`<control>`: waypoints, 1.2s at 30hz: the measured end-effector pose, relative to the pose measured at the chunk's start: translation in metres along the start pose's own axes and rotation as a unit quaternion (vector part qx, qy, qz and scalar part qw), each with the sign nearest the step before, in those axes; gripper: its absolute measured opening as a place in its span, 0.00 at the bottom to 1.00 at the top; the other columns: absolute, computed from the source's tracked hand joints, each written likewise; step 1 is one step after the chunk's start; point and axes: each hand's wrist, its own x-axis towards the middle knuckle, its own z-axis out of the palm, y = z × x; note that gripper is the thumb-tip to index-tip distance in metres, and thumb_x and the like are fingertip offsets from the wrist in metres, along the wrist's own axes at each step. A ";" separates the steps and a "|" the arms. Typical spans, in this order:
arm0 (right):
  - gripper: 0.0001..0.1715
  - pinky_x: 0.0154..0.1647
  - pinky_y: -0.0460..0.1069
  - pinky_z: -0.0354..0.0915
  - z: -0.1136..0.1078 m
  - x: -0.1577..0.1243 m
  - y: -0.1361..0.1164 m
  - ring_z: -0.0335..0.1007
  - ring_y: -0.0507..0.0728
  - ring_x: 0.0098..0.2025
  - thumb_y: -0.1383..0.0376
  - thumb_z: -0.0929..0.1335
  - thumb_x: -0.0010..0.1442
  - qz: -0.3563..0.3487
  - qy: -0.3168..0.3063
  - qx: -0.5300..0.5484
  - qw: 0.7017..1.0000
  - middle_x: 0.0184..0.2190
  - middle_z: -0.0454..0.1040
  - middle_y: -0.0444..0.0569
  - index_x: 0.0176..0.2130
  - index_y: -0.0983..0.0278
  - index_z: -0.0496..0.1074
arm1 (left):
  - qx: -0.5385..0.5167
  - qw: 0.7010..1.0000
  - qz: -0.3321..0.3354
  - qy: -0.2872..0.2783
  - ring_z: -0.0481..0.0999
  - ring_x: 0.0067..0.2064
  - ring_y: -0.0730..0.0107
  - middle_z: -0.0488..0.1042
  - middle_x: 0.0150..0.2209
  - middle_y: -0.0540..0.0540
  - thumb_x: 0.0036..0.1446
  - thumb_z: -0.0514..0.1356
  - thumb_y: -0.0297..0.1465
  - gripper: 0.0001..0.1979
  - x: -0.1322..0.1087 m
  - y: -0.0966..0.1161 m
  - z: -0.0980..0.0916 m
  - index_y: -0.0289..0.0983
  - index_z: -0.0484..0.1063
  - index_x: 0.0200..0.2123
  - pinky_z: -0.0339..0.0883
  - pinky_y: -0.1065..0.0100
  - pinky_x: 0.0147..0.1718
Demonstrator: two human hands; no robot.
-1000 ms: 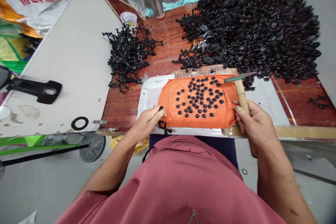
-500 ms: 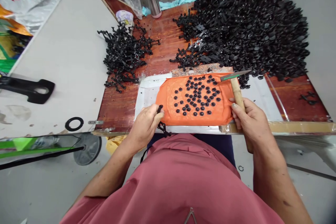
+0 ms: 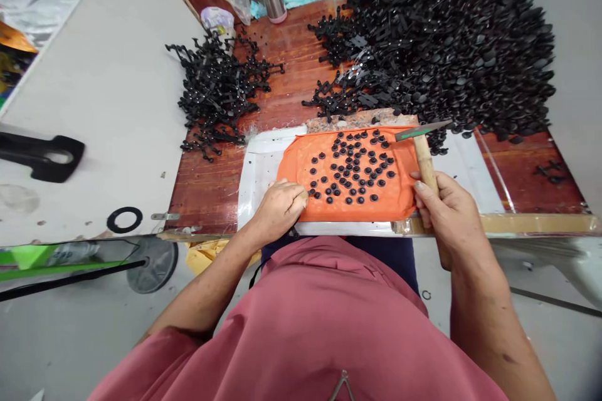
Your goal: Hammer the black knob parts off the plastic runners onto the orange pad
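Two hands at an orange mat dotted with small black parts, low in the frame's centre.

The left hand (image 3: 281, 208) lies curled on the mat (image 3: 301, 166) at its lower left edge; whether its fingers pinch anything cannot be told. Loose parts (image 3: 352, 169) fill the mat's middle, margins bare. The right hand (image 3: 446, 216) is wrapped around a hammer (image 3: 424, 153) handle at the mat's right edge, head over the upper right corner.

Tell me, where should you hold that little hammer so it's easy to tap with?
Probably low on the wooden handle, coming from the near end. The metal head points away over the orange mat, and the right hand wraps the handle's near end.
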 end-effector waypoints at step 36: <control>0.18 0.14 0.46 0.49 0.001 -0.002 -0.004 0.53 0.49 0.17 0.50 0.70 0.69 -0.002 0.005 0.009 1.000 0.24 0.64 0.38 0.50 0.59 0.76 | 0.146 0.986 0.085 0.008 0.70 0.33 0.59 0.79 0.28 0.42 0.74 0.49 0.32 0.21 -0.002 -0.005 0.004 0.38 0.74 0.30 0.55 0.57 0.40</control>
